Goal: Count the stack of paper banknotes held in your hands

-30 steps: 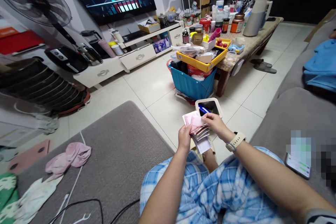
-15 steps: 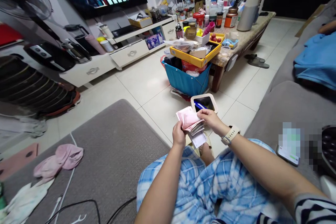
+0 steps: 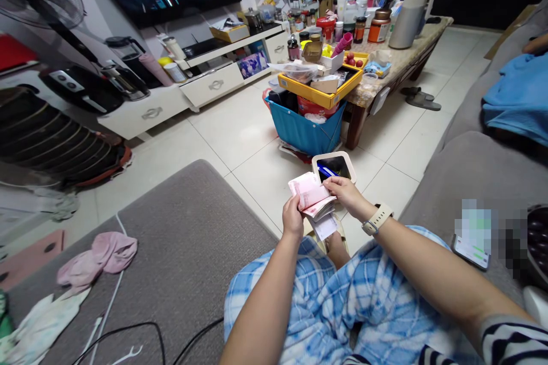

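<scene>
I sit on a grey sofa in blue plaid shorts. A stack of pink banknotes [image 3: 309, 193] is held above my knees by both hands. My left hand [image 3: 292, 220] grips the stack's lower left edge, thumb on top. My right hand [image 3: 346, 194], with a pale wristwatch on its wrist, pinches the right side of the stack. A white slip of paper [image 3: 325, 227] hangs under the notes. Just beyond the notes a small white-rimmed bin [image 3: 334, 166] stands on the tiled floor.
A blue crate [image 3: 305, 130] with a yellow tray [image 3: 324, 94] on top stands by a cluttered low table [image 3: 398, 68]. A TV cabinet [image 3: 180, 97] and fan [image 3: 38, 0] are at the left. Pink cloth [image 3: 105, 254] and cables lie on the sofa. A phone [image 3: 471, 251] lies at my right.
The view swung a little left and down a second ago. My hands keep hold of the banknotes, and the top notes have shifted slightly between my fingers.
</scene>
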`<state>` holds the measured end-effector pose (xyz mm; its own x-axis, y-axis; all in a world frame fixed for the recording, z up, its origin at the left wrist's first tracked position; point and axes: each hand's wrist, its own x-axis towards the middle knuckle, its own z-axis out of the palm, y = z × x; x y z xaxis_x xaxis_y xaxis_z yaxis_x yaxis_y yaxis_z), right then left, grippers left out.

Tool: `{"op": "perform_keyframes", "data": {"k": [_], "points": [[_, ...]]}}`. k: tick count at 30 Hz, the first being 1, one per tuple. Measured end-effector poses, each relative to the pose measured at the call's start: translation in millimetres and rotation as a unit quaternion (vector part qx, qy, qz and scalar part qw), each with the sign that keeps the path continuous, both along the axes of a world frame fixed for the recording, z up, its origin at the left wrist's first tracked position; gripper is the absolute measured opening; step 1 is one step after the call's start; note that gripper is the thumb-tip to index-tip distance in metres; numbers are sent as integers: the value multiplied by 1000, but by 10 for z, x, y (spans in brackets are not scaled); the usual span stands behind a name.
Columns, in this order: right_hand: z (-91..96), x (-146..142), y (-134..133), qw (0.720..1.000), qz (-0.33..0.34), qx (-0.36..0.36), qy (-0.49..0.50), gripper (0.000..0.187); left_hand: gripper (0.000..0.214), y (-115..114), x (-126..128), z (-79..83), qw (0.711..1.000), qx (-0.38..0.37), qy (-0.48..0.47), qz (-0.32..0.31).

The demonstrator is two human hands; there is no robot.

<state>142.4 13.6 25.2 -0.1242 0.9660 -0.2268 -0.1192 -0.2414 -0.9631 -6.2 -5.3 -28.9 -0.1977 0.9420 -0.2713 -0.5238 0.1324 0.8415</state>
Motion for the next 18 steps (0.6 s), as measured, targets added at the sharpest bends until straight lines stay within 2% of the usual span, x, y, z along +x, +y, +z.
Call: {"op": "perform_keyframes", "data": {"k": [7, 14, 18], "points": [[-46, 41, 16, 1000, -4, 6, 3, 29, 21, -14, 12, 30, 1000, 3, 9, -13], [-38, 36, 10, 996, -77, 29, -26, 30, 21, -36, 18, 59, 1000, -4, 1, -27], [-33, 25, 5, 998, -61, 24, -16, 27, 23, -41, 14, 57, 999, -5, 1, -39]]}}
